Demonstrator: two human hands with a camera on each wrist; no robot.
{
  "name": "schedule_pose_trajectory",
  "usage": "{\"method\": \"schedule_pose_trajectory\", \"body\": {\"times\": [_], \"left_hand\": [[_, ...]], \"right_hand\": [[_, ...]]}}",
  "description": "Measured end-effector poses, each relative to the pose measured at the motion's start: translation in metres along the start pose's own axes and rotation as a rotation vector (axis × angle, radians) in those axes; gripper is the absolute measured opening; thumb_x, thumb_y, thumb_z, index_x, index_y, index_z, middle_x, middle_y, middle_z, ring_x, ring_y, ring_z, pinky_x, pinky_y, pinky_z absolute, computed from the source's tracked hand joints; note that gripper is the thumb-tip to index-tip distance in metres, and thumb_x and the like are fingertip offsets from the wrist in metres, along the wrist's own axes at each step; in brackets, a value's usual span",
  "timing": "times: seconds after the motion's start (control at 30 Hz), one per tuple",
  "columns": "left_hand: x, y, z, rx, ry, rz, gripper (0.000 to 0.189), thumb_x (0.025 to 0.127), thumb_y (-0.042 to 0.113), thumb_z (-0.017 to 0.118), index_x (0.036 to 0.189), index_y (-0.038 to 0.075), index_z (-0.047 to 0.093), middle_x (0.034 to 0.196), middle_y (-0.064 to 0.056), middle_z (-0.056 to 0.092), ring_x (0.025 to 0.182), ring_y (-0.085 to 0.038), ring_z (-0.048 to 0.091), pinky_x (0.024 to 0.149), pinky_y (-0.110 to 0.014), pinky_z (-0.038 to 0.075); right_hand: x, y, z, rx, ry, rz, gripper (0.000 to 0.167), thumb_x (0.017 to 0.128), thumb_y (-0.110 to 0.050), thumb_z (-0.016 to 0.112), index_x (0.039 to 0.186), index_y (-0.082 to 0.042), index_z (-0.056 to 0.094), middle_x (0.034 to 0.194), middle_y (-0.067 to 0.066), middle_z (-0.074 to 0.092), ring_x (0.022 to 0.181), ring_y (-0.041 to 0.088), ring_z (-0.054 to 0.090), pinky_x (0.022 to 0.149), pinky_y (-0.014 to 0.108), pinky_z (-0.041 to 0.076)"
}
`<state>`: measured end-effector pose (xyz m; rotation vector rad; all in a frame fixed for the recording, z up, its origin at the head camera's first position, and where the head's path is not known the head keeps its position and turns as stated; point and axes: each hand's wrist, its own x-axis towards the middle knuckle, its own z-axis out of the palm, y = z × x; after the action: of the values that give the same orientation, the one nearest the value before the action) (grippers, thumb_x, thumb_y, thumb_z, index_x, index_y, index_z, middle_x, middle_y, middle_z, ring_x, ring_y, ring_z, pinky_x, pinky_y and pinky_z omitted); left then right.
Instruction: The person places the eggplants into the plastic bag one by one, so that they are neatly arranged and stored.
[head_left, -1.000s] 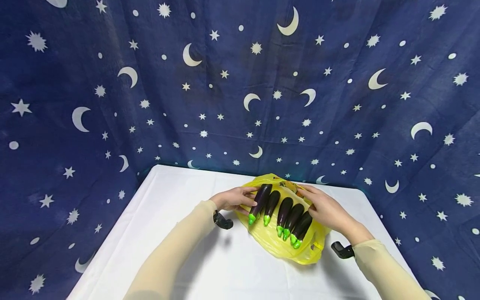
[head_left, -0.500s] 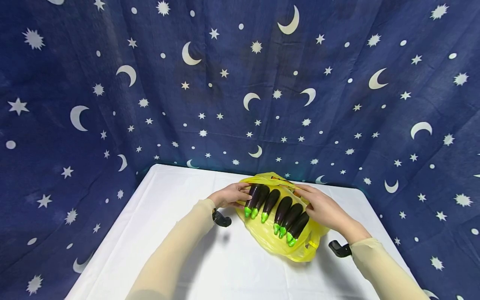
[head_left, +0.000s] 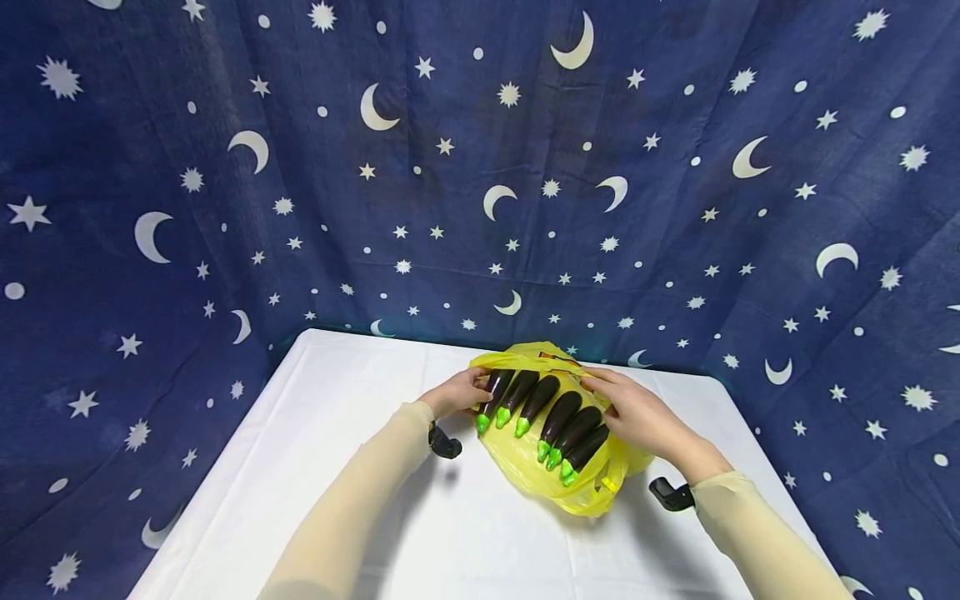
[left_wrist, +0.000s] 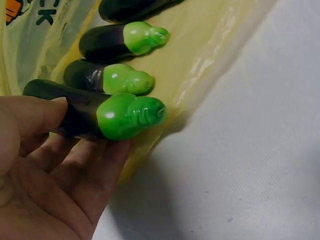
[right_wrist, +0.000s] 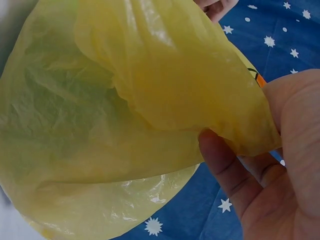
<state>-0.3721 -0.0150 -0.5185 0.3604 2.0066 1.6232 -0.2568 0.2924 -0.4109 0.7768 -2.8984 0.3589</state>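
Observation:
Several dark purple eggplants (head_left: pixel 538 403) with bright green stem ends lie side by side on a thin yellow plastic bag (head_left: pixel 517 467). My left hand (head_left: pixel 456 394) pinches the leftmost eggplant (left_wrist: pixel 82 112), thumb on top and fingers beneath, as the left wrist view shows. Its stem end points toward me. On the bag's other side, my right hand (head_left: pixel 641 414) holds the bag's edge, and in the right wrist view the film (right_wrist: pixel 165 100) is gripped between thumb and fingers (right_wrist: pixel 225 162). Whether the blunt eggplant ends sit under the bag's upper layer, I cannot tell.
A white cloth (head_left: pixel 360 400) covers the table under the bag. Behind and at both sides hangs a dark blue curtain (head_left: pixel 450 200) with moons and stars. Black wrist mounts (head_left: pixel 445 443) hang below both wrists.
The leftmost eggplant, pinched by my left hand, has shifted left and up alongside the others. My right hand and the bag have moved slightly left; the row of eggplants looks more spread out.

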Motion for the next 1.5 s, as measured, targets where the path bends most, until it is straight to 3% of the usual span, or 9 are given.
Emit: {"method": "schedule_pose_trajectory", "body": {"times": [0.17,0.37,0.57,0.73,1.0,1.33,1.5], "left_hand": [[0.0,-0.003,0.0,0.057,0.013,-0.037,0.06,0.099,0.001,0.061,0.154,0.001,0.038,0.144,-0.022,0.055,0.116,-0.031,0.063,0.085,-0.047,0.059],[-0.002,-0.004,0.002,0.007,-0.039,-0.076,0.061,0.098,0.002,0.062,0.155,0.003,0.038,0.145,-0.022,0.053,0.112,-0.032,0.065,0.083,-0.049,0.06],[-0.01,-0.001,0.01,-0.032,-0.095,-0.114,0.063,0.1,0.004,0.062,0.156,0.002,0.034,0.145,-0.023,0.051,0.119,-0.032,0.061,0.082,-0.047,0.06],[-0.013,0.003,0.017,-0.006,-0.105,-0.089,0.062,0.1,0.005,0.061,0.156,0.002,0.034,0.143,-0.022,0.051,0.119,-0.032,0.061,0.085,-0.047,0.06],[-0.006,0.002,0.028,0.077,0.04,0.034,0.061,0.1,0.002,0.06,0.156,-0.003,0.036,0.141,-0.026,0.054,0.119,-0.034,0.062,0.09,-0.048,0.058],[-0.003,0.002,0.033,0.029,0.176,0.091,0.055,0.099,0.002,0.063,0.15,-0.004,0.044,0.131,-0.027,0.059,0.107,-0.036,0.066,0.084,-0.046,0.06],[0.001,0.001,0.035,-0.013,0.203,0.101,0.049,0.098,0.003,0.064,0.144,-0.005,0.048,0.131,-0.027,0.061,0.106,-0.036,0.067,0.083,-0.048,0.06]], "right_hand": [[0.001,0.0,0.0,0.0,0.002,-0.016,0.063,0.083,0.012,0.059,0.144,-0.004,0.059,0.151,0.012,0.051,0.134,0.034,0.051,0.101,0.053,0.05],[-0.001,0.003,-0.003,-0.005,-0.008,-0.02,0.064,0.083,0.015,0.058,0.145,-0.003,0.057,0.153,0.013,0.049,0.136,0.036,0.049,0.103,0.055,0.048],[-0.005,0.005,-0.009,-0.016,-0.008,-0.029,0.065,0.084,0.016,0.057,0.146,-0.004,0.057,0.154,0.012,0.048,0.137,0.037,0.048,0.101,0.056,0.049],[-0.008,0.009,-0.011,-0.022,-0.001,-0.031,0.064,0.084,0.016,0.057,0.145,-0.003,0.057,0.153,0.011,0.049,0.135,0.037,0.05,0.102,0.055,0.049],[-0.008,0.007,-0.01,0.0,-0.005,-0.024,0.066,0.083,0.016,0.057,0.146,-0.005,0.056,0.153,0.01,0.049,0.136,0.036,0.049,0.102,0.054,0.048],[-0.006,0.003,-0.009,0.002,-0.014,-0.015,0.064,0.085,0.014,0.058,0.146,-0.006,0.057,0.152,0.01,0.05,0.134,0.035,0.051,0.097,0.052,0.052],[-0.004,0.003,-0.007,0.001,-0.011,-0.008,0.064,0.085,0.013,0.059,0.146,-0.006,0.057,0.152,0.01,0.05,0.133,0.034,0.053,0.095,0.05,0.053]]}}
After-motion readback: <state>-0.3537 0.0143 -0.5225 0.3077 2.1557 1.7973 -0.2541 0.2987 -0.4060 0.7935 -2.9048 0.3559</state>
